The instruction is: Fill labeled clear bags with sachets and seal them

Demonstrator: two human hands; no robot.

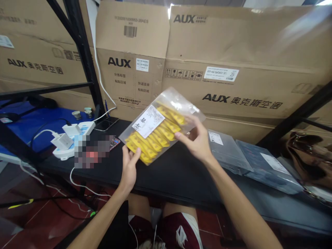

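Note:
A clear plastic bag [158,126] packed with several flat yellow items [153,138] is held up above the black table top [166,173]. A white printed label [148,121] is stuck on its front. My left hand [129,169] grips the bag's lower edge from below. My right hand [197,138] grasps its right side, with the fingers spread across the plastic. The bag's back face is hidden.
Large AUX cardboard boxes [241,69] stand behind the table, framed by black metal shelving [83,52]. To the left are a power strip [75,138], a phone [106,123] and a blurred patch [90,152]. Grey packets [269,169] lie to the right.

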